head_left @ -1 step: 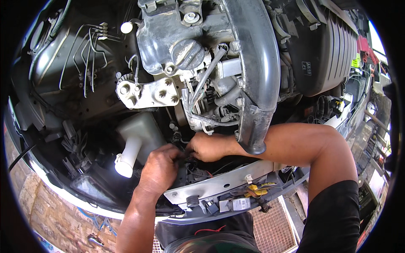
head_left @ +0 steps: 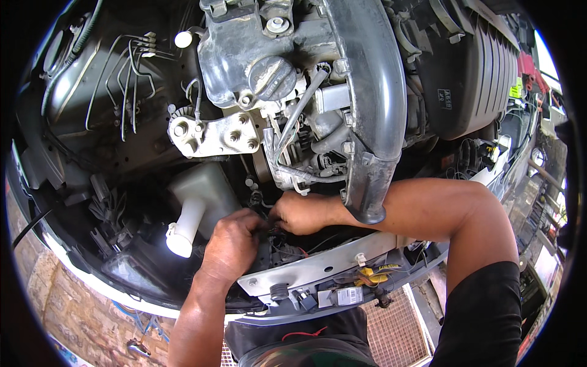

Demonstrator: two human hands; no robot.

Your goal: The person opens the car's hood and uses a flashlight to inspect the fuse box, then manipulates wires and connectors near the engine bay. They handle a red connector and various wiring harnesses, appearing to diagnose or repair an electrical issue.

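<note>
My left hand reaches down into the engine bay, just behind the front crossbar. Its fingers are curled tightly in shadow. From the right, my right hand comes in under the end of a black air duct, fingers bent and pressed together. The fingertips of both hands nearly meet at one dark spot among wires and small fittings. Whatever they grip there is hidden by the fingers and the shade. Beside my left hand stands a translucent reservoir with a white filler neck.
Behind my hands sits the engine with its black oil cap and a pale metal mount. A ribbed black air-filter box fills the far right. Yellow connectors hang at the crossbar. Thin metal pipes run along the far left.
</note>
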